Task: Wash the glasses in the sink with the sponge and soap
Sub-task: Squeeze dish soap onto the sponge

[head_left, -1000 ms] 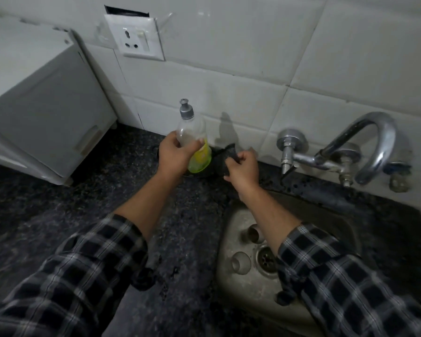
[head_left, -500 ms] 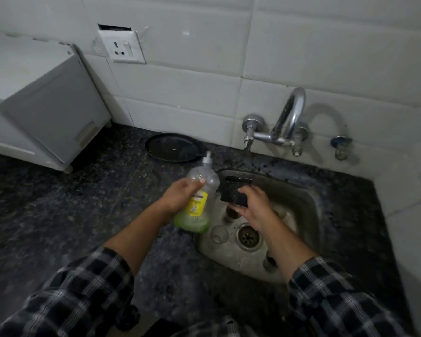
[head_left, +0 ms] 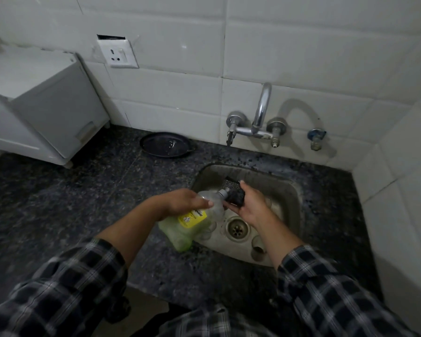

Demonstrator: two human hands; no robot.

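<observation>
Checked flannel sleeves reach over the speckled dark stone bench to the small clear drinking glasses, which lie unwashed around the drain of the dull steel sink, just under the hands. The left hand grips the clear plastic soap bottle of green liquid. Its long axis tips away and rightward, so its grey nozzle meets the dark scrubbing sponge pinched in the right hand. The squeeze likely depends on that alignment; the chrome tap stands behind.

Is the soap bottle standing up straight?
No, the left hand holds the soap bottle tipped, nozzle at the sponge in the right hand.
</observation>
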